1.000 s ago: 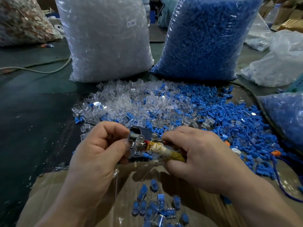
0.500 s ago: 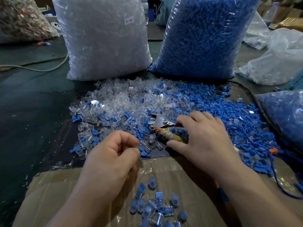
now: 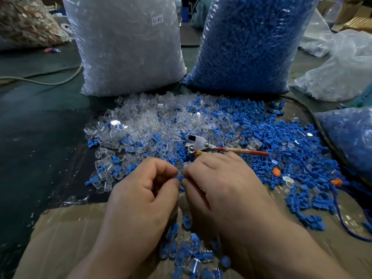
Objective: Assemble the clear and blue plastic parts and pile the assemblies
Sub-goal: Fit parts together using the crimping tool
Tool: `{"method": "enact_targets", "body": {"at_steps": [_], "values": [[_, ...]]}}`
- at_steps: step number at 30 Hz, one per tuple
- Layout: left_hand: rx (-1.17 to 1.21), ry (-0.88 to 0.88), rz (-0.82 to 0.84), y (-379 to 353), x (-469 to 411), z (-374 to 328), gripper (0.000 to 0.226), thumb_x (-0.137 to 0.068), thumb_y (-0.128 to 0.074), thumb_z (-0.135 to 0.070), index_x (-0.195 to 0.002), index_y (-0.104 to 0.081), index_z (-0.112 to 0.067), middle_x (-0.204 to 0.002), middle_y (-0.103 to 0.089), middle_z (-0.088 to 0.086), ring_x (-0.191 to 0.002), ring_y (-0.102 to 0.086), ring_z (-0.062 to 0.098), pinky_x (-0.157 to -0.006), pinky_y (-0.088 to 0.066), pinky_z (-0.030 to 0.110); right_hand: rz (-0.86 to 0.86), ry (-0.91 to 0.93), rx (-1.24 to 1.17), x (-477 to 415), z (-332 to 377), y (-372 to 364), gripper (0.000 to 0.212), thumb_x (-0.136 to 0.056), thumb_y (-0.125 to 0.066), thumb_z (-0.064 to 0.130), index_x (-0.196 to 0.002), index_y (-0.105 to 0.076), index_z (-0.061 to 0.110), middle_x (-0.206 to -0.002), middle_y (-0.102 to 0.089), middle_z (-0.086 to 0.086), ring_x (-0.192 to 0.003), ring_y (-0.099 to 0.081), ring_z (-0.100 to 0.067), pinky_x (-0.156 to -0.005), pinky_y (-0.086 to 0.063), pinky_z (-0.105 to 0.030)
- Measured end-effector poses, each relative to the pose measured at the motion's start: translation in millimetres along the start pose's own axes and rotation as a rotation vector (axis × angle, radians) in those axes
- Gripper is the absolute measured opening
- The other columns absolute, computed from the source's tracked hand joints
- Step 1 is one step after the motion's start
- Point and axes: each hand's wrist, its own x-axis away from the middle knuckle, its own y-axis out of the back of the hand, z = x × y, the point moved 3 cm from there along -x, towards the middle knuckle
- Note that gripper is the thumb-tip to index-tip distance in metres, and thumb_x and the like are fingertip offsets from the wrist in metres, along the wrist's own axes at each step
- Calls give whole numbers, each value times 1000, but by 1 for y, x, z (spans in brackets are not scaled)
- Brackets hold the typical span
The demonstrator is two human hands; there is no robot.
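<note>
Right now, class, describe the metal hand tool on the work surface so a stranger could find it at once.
Start at the tall bag of blue parts, then drop to the mixed pile of loose parts before it. The pliers-like tool lies there, just beyond the right hand. It alone is metal, with red handles wrapped in yellowish tape.

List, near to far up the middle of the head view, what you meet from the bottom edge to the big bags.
Pile of finished blue-and-clear assemblies → blue plastic part pinched between both hands → metal hand tool with red handle → loose clear plastic shells → tall bag of blue parts.
</note>
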Motion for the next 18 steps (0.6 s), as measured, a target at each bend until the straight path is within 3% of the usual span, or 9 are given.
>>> {"method": "enact_targets", "body": {"at_steps": [4, 6, 9, 12, 14, 15, 16, 18], "values": [[150, 63, 17, 2, -1, -2, 8, -89, -61, -40, -90, -68, -44, -69, -73, -7, -56, -69, 10, -52, -55, 15, -77, 14, -82, 2, 0, 1, 28, -95, -39, 34, -81, -58, 19, -76, -56, 5, -71, -51, -17, -70, -46, -38], [109, 75, 62, 5, -4, 0, 29, -80, -50, -61, -87, -67, -38, -66, -70, -6, -52, -64, 6, -51, -50, 12, -130, 60, -118, 2, 1, 4, 25, -95, -43, 29, -80, -59, 17, -76, -55, 4, -72, -50, -18, -69, -46, -37], [75, 92, 166, 6, -6, -1, 48, -72, -42, -71, -78, -64, -28, -57, -61, -3, -45, -50, 3, -44, -43, 16, -122, 127, -151, 3, 6, 5, 27, -96, -44, 28, -79, -59, 13, -76, -55, 1, -73, -50, -20, -69, -42, -36], [131, 17, 168, 7, -6, -4, 35, -80, -51, -68, -81, -65, -35, -58, -62, -4, -46, -51, 2, -44, -43, 14, -45, -97, -351, 3, 7, 2, 27, -90, -42, 35, -69, -51, 20, -67, -51, 8, -65, -47, -11, -60, -39, -37], [80, -129, 165, 7, -4, -8, 22, -90, -59, -63, -87, -64, -41, -67, -67, -8, -53, -59, 2, -47, -44, 11, 93, -380, -796, 4, 4, -1, 26, -79, -44, 36, -66, -48, 14, -61, -49, 7, -59, -46, -10, -58, -39, -43], [79, -171, 186, 7, -3, -9, 16, -85, -62, -59, -90, -64, -43, -72, -69, -10, -57, -62, 3, -48, -45, 11, 187, -501, -984, 5, 1, -3, 24, -75, -45, 35, -63, -48, 14, -59, -46, 6, -59, -45, -12, -57, -38, -45], [80, -191, 220, 7, -2, -10, 17, -81, -62, -56, -93, -65, -44, -75, -70, -11, -61, -65, 5, -50, -47, 12, 276, -556, -1055, 6, 1, -2, 22, -72, -46, 35, -60, -51, 17, -59, -47, 3, -58, -45, -14, -58, -37, -44], [29, -200, 281, 9, -2, -8, 14, -83, -67, -53, -94, -66, -44, -78, -71, -12, -66, -68, 8, -54, -51, 16, 328, -503, -845, 7, -5, 2, 27, -75, -46, 38, -62, -53, 16, -55, -48, 5, -54, -46, -13, -56, -41, -41]]}}
